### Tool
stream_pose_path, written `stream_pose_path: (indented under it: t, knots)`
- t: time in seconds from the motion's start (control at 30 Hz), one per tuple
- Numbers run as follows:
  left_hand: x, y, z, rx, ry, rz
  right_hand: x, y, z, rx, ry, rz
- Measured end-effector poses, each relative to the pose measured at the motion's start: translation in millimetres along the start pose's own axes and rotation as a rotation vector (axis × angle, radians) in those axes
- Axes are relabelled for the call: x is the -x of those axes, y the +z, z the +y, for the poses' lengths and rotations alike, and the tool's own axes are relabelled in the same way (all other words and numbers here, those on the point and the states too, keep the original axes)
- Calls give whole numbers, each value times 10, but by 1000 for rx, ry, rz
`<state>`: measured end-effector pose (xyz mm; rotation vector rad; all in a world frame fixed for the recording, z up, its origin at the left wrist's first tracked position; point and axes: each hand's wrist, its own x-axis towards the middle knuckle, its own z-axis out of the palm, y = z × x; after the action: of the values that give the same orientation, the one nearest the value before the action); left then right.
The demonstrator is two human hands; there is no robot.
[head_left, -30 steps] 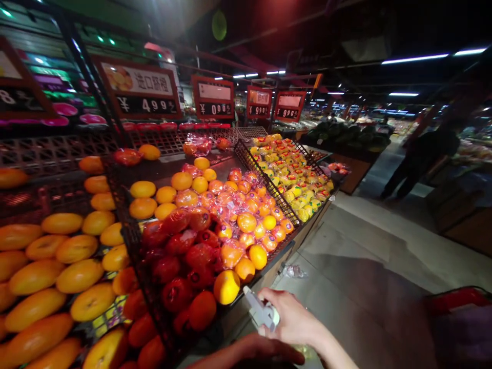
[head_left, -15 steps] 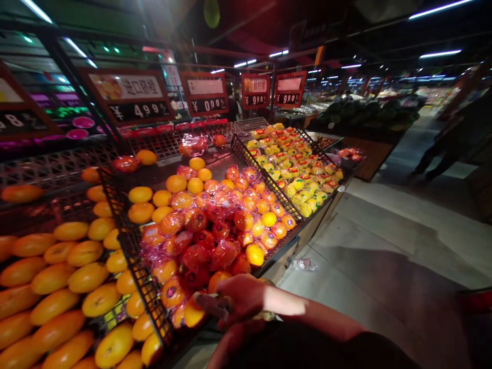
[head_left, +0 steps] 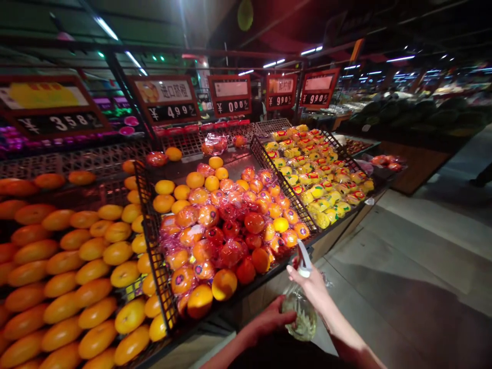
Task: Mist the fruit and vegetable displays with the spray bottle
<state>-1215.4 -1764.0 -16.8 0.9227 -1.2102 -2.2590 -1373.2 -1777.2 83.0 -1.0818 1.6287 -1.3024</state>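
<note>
From the head view I record both forearms entering from the bottom edge, meeting low and right of centre over the aisle side of the fruit stand. The right hand [head_left: 313, 287] is raised at the wrist, its fingers wrapped around the neck of a spray bottle [head_left: 302, 312], just below the white trigger head [head_left: 303, 259]; the grip is closed on the bottle. The left hand [head_left: 271, 320] lies lower, palm toward the bottle's body, fingers curled against its left side (whether they fully clasp it I cannot tell, as the bottle hides the fingertips).

The spray bottle is clear plastic, rounded at the body, with a pale greenish tint and glints on its surface. It stands nearly upright, tilted slightly, its nozzle pointing up and to the left toward the fruit. It is held just in front of the stand's front edge, above the floor [head_left: 403, 287], not touching the display.

Nearest to it is the black wire bin [head_left: 154, 246] of oranges wrapped in pink film [head_left: 226, 225], some with round stickers. To the left lie loose, unwrapped oranges [head_left: 77, 266]; to the right, beyond a wire divider, a bin of yellow labelled fruit [head_left: 319, 174]. Red-framed price boards [head_left: 230, 97] hang behind the stand.
</note>
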Motion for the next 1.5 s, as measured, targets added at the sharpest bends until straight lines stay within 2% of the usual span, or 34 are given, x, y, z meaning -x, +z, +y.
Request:
stream_pose_path:
  t: [0.17,0.27,0.33,0.47,0.57,0.7,0.77,0.87,0.97,1.03,1.2,1.33,1.43,1.5]
  knots:
    - [-134,121,31,-44,-10,13,-108,-306,109,-180,110,119]
    - [-168,133,20,-38,39,6,-179,-346,108,-285,157,169]
    - [-158,113,3,-17,82,16,-227,-296,75,-309,153,121]
    - [-74,50,4,24,196,56,-341,-33,-40,-196,52,-119]
    - [12,-7,19,57,320,133,-417,268,-150,-140,-75,-230]
    - [152,-99,41,78,461,271,-399,654,-413,-61,-273,-389]
    - [243,-136,81,79,512,342,-347,800,-605,-4,-312,-494]
    - [366,-182,160,51,545,511,-274,970,-891,64,-369,-641]
    - [412,-240,182,23,542,646,-250,1097,-1042,87,-405,-715]
    - [396,-282,144,37,556,667,-260,1142,-1032,82,-386,-687]
    - [293,-288,85,47,551,573,-344,1044,-818,-39,-307,-501]
    - [257,-152,247,10,517,492,-445,834,-661,-126,-286,-342]
    - [243,-45,402,-13,476,416,-520,669,-558,-212,-197,-201]
    - [219,8,469,-12,460,368,-549,564,-510,-236,-150,-161]
